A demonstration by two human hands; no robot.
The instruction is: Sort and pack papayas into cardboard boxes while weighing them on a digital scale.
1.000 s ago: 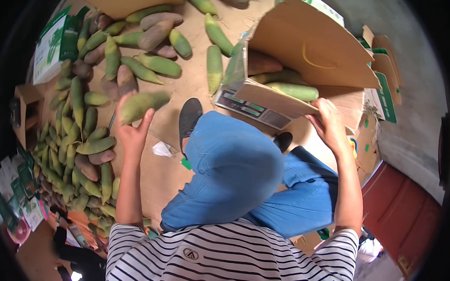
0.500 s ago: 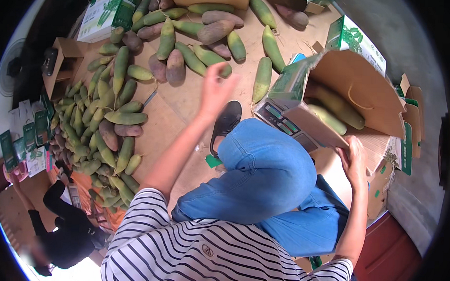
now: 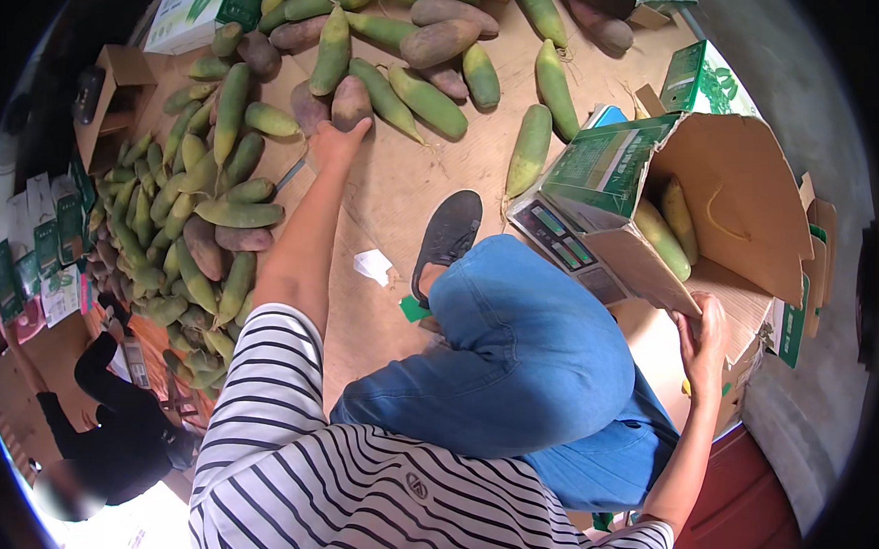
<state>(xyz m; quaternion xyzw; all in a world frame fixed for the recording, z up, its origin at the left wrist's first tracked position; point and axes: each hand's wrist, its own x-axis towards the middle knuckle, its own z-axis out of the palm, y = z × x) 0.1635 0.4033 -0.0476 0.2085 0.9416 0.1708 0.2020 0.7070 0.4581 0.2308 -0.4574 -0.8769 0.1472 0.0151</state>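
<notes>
The step in hand seems to be the picking of one more radish by the left hand [image 3: 336,147], while the right hand [image 3: 706,334] holds the box [image 3: 743,188] by its flap [image 3: 643,262]. The purple radish [image 3: 352,99] lies on the cardboard floor [image 3: 384,210], between another purple radish [image 3: 310,108] and a long green radish [image 3: 386,100]. The left hand is at its near end, thumb and fingers spread to its two sides — if they already press on it, I cannot tell. The right fingers and thumb are clamped on the corner of the flap. Two green radishes [image 3: 660,240] show inside the box, which leans by the scale [image 3: 554,238]. I judge that the next move calls for a firm closing of the left fingers, then a lift that does not push the neighbours, with the flap kept steady.

Half a second ago, the left hand was over bare floor, further right, with nothing in it — now it reaches the purple radish. The right hand stays on the flap, and the radishes inside the box lie at a steeper angle.
</notes>
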